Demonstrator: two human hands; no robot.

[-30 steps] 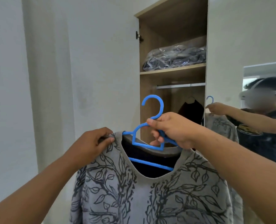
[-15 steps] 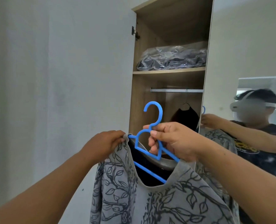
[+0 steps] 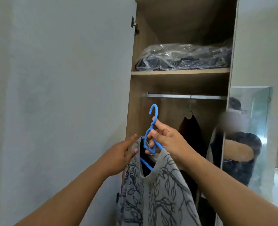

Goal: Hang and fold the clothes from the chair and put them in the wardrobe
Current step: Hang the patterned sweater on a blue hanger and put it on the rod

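A grey shirt with a dark leaf print hangs on a blue plastic hanger. My right hand grips the hanger just below its hook and holds it up in front of the open wardrobe. My left hand is beside the shirt's left shoulder, fingers spread, touching the fabric edge but not gripping it. The metal hanging rail runs across the wardrobe above the hook. A dark garment hangs from the rail behind my right hand.
The wardrobe door stands open on the left. A plastic-wrapped bundle of dark clothes lies on the upper shelf. A mirror on the right door reflects a person.
My left hand has let go of the shirt's shoulder and opened. The hanger with the shirt has turned edge-on and I have moved closer to the wardrobe.
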